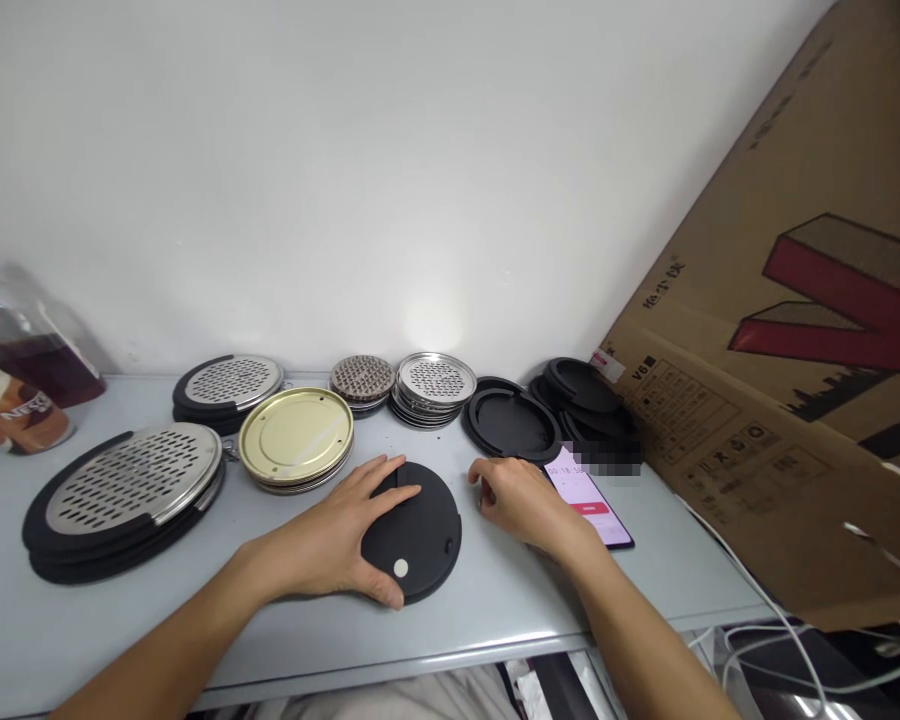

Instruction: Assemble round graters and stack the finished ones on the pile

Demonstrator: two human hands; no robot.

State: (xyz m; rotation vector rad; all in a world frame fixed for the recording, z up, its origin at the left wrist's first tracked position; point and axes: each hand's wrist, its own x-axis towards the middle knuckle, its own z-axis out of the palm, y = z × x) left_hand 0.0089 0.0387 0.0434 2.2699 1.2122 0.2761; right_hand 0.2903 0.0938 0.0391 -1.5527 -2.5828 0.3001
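near the front edge of a grey surface [495,605], left hand [341,535] spread wide over a round black disc [427,535]; right hand [521,500] curled narrow, contents unclear.

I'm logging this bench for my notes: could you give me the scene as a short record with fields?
Left hand: spread on the left side of a round, flat black disc
Right hand: fingers curled, apart from that disc; any contents hidden
Beside right wrist: rectangular phone, screen lit
Behind left hand: round gold-coloured metal lid
Far left: black-rimmed, perforated silver metal disc
Far right: brown cardboard box
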